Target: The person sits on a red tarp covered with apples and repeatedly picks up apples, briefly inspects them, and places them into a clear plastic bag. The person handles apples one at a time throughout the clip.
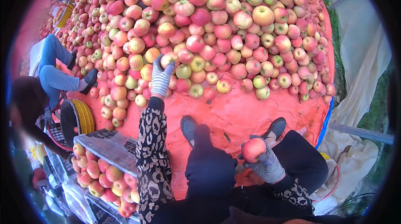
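Observation:
A big heap of red and yellow-green apples [217, 27] spreads ahead of me. At the heap's near edge, my left hand [160, 80], in a grey striped glove, has its fingers curled round a pale red apple [169, 59]. Other apples lie close about it. My right hand [267, 166], gloved alike, is held over my lap, closed round a large red apple [253, 149]; some of its fingers are hidden behind the fruit.
A crate of apples [104, 177] with a plastic liner stands to my left. Beyond it are a yellow basket [84, 116] and a seated person in jeans [58, 67]. Red sheeting [217, 115] covers the ground. A metal pole [361, 133] and pale sheeting lie at right.

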A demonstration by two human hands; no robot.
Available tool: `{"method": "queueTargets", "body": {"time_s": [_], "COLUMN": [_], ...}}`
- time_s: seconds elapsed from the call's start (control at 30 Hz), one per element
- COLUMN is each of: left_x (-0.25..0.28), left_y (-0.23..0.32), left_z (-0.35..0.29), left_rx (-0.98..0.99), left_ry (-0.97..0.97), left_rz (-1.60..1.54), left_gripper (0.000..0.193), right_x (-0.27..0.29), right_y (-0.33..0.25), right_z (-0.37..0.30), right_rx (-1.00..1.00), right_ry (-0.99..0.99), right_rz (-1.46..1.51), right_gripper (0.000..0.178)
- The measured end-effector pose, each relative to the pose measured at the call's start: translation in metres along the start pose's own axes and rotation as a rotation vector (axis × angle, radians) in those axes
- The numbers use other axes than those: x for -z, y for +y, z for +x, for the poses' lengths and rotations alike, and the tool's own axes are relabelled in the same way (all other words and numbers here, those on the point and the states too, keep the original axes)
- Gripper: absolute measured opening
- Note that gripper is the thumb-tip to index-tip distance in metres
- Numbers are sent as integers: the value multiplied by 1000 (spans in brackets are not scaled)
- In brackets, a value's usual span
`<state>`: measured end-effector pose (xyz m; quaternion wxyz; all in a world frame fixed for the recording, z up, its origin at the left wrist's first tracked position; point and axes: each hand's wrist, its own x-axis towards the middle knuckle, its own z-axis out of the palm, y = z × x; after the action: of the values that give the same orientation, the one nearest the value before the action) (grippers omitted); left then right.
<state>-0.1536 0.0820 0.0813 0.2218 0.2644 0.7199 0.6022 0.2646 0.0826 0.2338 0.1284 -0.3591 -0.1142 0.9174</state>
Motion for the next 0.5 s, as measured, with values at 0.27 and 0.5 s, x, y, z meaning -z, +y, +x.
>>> {"method": "queueTargets", "body": {"time_s": [0.27,0.5], "left_x": [13,9], "left_y": [70,132], "left_z": [-89,-139], "left_rx": [690,592], "left_ry": [-282,-456], "left_rz": [-1143,-953], "left_gripper": [64,71], "right_x": [3,21], "right_y": [6,3], "right_z": [-13,-12], "right_rx": [87,242], "right_ry": [-46,-39], "right_rz": [-109,-37], "right_gripper": [73,61]}}
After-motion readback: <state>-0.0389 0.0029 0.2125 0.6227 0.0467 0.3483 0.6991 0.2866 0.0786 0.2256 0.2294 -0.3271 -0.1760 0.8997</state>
